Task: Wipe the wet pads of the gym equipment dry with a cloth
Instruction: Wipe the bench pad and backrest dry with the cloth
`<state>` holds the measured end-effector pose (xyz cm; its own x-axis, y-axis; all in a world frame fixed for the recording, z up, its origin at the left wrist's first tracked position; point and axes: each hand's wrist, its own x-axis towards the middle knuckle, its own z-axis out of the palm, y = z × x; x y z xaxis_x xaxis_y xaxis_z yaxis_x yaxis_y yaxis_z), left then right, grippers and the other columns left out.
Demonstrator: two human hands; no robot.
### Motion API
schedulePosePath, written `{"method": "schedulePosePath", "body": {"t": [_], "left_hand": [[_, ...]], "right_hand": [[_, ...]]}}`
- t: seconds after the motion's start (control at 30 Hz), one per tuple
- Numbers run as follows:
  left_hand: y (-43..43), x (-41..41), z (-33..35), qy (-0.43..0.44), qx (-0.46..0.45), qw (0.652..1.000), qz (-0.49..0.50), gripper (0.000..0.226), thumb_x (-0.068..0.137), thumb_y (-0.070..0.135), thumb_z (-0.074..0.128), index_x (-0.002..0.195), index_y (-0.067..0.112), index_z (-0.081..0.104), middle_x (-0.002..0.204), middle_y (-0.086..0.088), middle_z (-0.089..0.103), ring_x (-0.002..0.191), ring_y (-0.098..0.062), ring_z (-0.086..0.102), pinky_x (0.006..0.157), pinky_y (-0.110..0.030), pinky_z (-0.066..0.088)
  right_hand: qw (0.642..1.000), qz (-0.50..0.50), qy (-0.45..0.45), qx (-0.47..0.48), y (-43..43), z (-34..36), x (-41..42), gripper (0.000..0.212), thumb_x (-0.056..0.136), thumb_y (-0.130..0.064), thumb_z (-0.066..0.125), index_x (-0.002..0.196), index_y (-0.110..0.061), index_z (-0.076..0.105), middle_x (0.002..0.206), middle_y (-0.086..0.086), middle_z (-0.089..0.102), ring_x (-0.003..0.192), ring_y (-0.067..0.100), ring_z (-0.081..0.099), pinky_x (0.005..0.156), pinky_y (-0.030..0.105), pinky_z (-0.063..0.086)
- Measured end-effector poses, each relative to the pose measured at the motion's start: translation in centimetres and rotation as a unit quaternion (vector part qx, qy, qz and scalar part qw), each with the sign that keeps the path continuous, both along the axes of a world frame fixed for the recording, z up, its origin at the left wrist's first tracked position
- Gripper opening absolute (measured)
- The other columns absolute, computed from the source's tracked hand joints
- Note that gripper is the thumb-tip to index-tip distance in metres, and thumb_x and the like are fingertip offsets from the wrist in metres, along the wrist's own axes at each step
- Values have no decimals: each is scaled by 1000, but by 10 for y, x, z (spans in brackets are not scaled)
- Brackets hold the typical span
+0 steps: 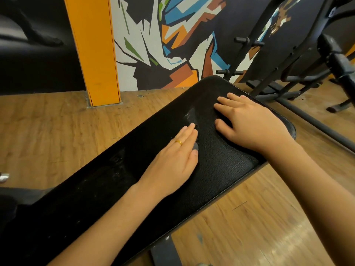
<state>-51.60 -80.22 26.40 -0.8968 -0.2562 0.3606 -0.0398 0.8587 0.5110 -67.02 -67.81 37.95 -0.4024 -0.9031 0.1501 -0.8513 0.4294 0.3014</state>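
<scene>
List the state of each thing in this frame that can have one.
bench pad: textured cover bare near the right hand; wet or dry cannot be told.
dark cloth: seems spread over the pad's left part, wrinkled by the fingertips.
left hand: flat, fingers straight, pressing on the cloth.
right hand: fingers spread, resting on the pad.
ring: worn on the left hand.

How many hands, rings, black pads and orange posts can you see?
Hands: 2, the left hand and the right hand
Ring: 1, the ring on the left hand
Pad: 1, the pad under both hands
Post: 1, the orange post
Total: 5
</scene>
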Motion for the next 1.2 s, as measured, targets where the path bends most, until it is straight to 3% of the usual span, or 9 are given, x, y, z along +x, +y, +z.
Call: {"method": "schedulePosePath", "body": {"t": [0.4,0.5,0.63,0.73,0.93,1.07,1.2], "left_hand": [[-34,-83,41,8,51,998,36,51,110,28,31,159,14,26,169,-1,13,156,-15,6,121,-44,21],[-30,-79,39,15,63,997,42,52,110,27,31,160,16,24,169,2,16,155,-12,7,121,-42,21],[-10,-34,18,9,52,997,49,53,110,29,32,161,21,21,169,10,12,153,-3,4,114,-24,11],[4,-4,0,8,62,997,52,55,109,33,32,161,24,17,168,14,8,152,0,2,112,-19,8],[-18,-47,22,-20,75,993,89,53,111,32,28,160,17,18,170,2,7,156,-15,2,122,-41,18],[-28,-64,33,-12,138,987,77,60,109,36,32,162,14,12,170,-1,5,156,-17,-1,126,-41,10],[-33,-42,30,32,312,946,84,70,107,51,26,161,23,-8,169,5,-9,155,-13,-5,125,-39,5]], "right_hand": [[1000,-4,-14,-9,0,2,2,53,102,-43,40,148,-17,49,155,5,44,144,25,36,118,41,27],[1000,1,-9,-12,1,2,2,53,101,-42,40,145,-15,52,153,6,47,141,26,39,115,41,31],[1000,5,-9,-14,0,1,0,52,102,-42,40,144,-14,53,151,7,50,138,27,42,114,42,35],[1000,1,0,-8,1,-1,0,53,101,-42,38,144,-13,53,150,8,50,138,28,42,113,43,35],[1000,3,4,-4,-1,-3,-4,52,102,-40,42,144,-11,53,151,11,49,141,31,40,115,46,33],[1000,9,2,-11,0,-1,0,52,102,-41,42,144,-12,53,152,9,48,142,30,39,116,45,30],[1000,-1,-9,-2,1,1,1,52,104,-41,40,149,-16,48,157,6,42,147,26,31,119,42,23]]}}
